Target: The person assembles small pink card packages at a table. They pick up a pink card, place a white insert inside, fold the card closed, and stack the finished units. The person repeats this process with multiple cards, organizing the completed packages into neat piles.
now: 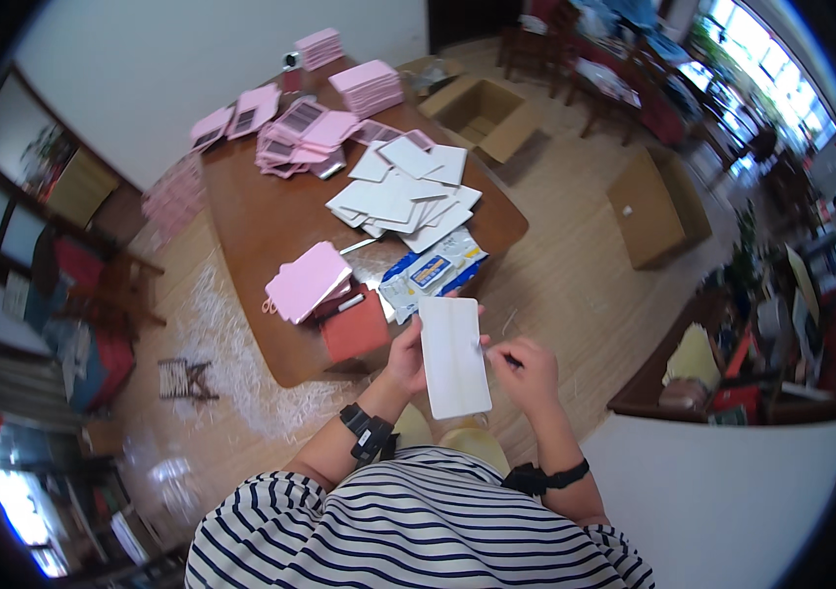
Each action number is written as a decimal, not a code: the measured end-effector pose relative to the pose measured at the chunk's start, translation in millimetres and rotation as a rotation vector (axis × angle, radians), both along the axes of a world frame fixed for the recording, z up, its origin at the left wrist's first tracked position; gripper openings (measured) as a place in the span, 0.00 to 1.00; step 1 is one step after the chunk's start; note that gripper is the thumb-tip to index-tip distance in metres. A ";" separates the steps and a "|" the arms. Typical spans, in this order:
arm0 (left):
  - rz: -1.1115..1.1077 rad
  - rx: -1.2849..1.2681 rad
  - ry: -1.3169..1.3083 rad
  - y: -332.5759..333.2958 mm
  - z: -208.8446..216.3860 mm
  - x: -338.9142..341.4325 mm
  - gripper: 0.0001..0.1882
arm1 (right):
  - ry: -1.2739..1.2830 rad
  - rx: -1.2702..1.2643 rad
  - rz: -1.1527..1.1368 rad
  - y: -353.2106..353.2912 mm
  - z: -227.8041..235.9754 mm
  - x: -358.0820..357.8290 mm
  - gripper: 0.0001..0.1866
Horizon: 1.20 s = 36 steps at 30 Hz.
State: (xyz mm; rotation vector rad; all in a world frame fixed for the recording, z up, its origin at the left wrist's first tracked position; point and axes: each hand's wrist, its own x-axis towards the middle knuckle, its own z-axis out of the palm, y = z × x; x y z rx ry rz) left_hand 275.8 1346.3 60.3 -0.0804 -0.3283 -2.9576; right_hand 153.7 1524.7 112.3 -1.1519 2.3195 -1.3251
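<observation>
A white, flat, rectangular panel (pixel 454 358) is held upright in front of my body. My left hand (pixel 405 361) grips it along its left edge, with fingers behind it. Beside its right edge, my right hand (pixel 530 370) is closed, and a small dark thing shows at its fingers, too small to name. Just beyond the panel, on the wooden table (pixel 290 358), lie a blue-and-white plastic packet (pixel 434 270) and a red box (pixel 355 329). Pink cards (pixel 308 282) are stacked next to the red box.
White panels (pixel 403 191) lie in a loose heap on the table, with pink pieces (pixel 305 133) and a pink stack (pixel 369 88) behind. Cardboard boxes (pixel 658 211) stand on the floor to the right. Shredded white paper (pixel 216 344) and a small stool (pixel 185 379) are at the left.
</observation>
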 end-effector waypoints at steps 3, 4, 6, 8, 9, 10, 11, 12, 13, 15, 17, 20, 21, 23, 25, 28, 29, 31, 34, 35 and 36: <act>0.313 0.019 -0.068 -14.8 -1.5 9.5 0.36 | -0.117 0.049 0.243 31.2 -24.3 -12.2 0.07; 0.445 0.015 -0.154 -27.7 -1.5 18.0 0.33 | -0.166 0.060 0.314 43.1 -38.5 -16.2 0.07; 0.676 0.068 -0.286 -61.1 0.4 32.3 0.29 | -0.044 0.266 0.481 58.5 -77.2 -29.8 0.11; 0.834 0.068 -0.327 -83.3 0.0 47.2 0.30 | 0.299 1.147 0.692 55.9 -125.3 -46.6 0.16; 0.900 0.080 -0.332 -93.6 -3.1 53.0 0.30 | 0.288 1.149 0.693 54.1 -146.7 -57.7 0.16; 0.969 0.031 -0.359 -104.2 -3.8 56.5 0.37 | 0.276 1.184 0.690 49.6 -161.0 -70.8 0.17; 0.991 0.041 -0.357 -116.5 -5.5 59.1 0.37 | 0.272 1.274 0.672 43.3 -170.4 -82.4 0.17; 1.012 0.051 -0.355 -129.5 -8.0 60.8 0.38 | 0.215 1.150 0.670 33.4 -174.5 -95.2 0.18; 1.016 0.059 -0.349 -143.2 -12.2 61.0 0.38 | 0.163 1.084 0.653 19.8 -172.9 -109.8 0.19; 1.101 0.017 -0.335 -179.2 -20.5 54.8 0.38 | 0.094 0.964 0.572 -12.8 -156.1 -133.3 0.20; 1.140 0.076 -0.353 -220.8 -31.1 48.6 0.37 | 0.073 0.854 0.448 -47.3 -131.6 -152.0 0.20; 1.434 0.152 -0.465 -286.1 -46.8 28.8 0.33 | 0.068 0.847 0.357 -88.7 -94.2 -183.1 0.18; 1.484 0.150 -0.435 -302.2 -55.1 24.9 0.32 | 0.059 0.875 0.336 -99.7 -87.3 -193.4 0.18; 1.546 0.411 -0.588 -327.9 -75.7 16.9 0.34 | 0.032 0.877 0.321 -118.1 -82.7 -216.0 0.19; 1.526 0.487 -0.723 -349.7 -90.7 9.9 0.37 | 0.013 0.884 0.274 -144.6 -88.4 -243.8 0.19; 1.450 0.531 -0.829 -346.8 -103.9 -4.4 0.38 | -0.062 0.639 0.219 -195.7 -111.7 -282.3 0.19; 1.433 0.469 -0.846 -341.2 -103.3 -15.8 0.37 | -0.097 0.553 0.173 -216.8 -120.4 -295.2 0.20; 1.396 0.382 -0.897 -325.4 -96.2 -44.2 0.34 | -0.110 0.394 0.207 -270.3 -141.5 -320.8 0.19; 1.330 0.331 -0.923 -302.1 -83.3 -88.7 0.28 | -0.198 0.419 0.137 -364.4 -186.8 -346.1 0.19; 1.303 0.313 -0.936 -294.1 -81.2 -102.4 0.26 | -0.216 0.475 0.119 -394.3 -202.0 -353.1 0.20; 1.263 0.304 -0.958 -287.1 -80.5 -114.8 0.24 | -0.248 0.511 0.144 -422.2 -215.2 -359.3 0.19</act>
